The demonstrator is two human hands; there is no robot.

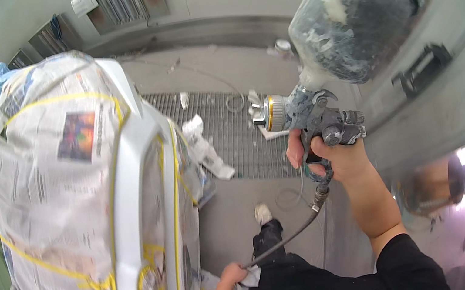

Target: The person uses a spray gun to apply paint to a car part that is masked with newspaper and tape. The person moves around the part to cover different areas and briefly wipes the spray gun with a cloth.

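Right hand (340, 154) grips spray gun (320, 113), left hand (234, 274) its air hose (296, 232). Likely spraying, which calls for aiming at silver panel (125, 181) left of right fingers (294, 152).

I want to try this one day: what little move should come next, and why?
Probably ease the spray gun toward the pale strip: the right hand holds it with its nozzle facing that way, newspaper leaves the strip bare, and the left hand holds the hose.
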